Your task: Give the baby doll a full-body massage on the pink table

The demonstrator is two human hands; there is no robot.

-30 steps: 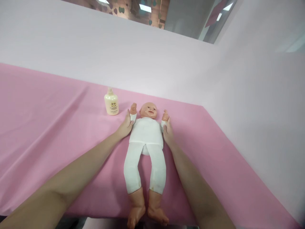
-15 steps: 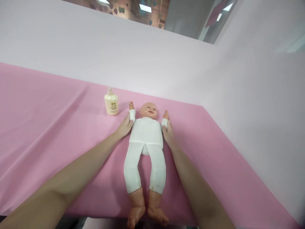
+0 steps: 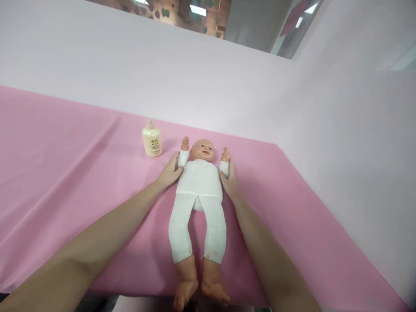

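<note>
Left hand (image 3: 171, 171) and right hand (image 3: 230, 182) clasping doll (image 3: 199, 178) by raised arms (image 3: 183, 157); doll lying between, both equally near, long axis running away, head (image 3: 202, 149) farthest.

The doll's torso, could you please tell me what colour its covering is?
Plain white; the doll's torso shows best in the head view.

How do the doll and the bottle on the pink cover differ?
The doll lies on its back; the bottle stands upright. The doll is far larger than the bottle. The left hand and right hand hold the doll; neither touches the bottle. Both doll and bottle rest on the pink cover.
</note>
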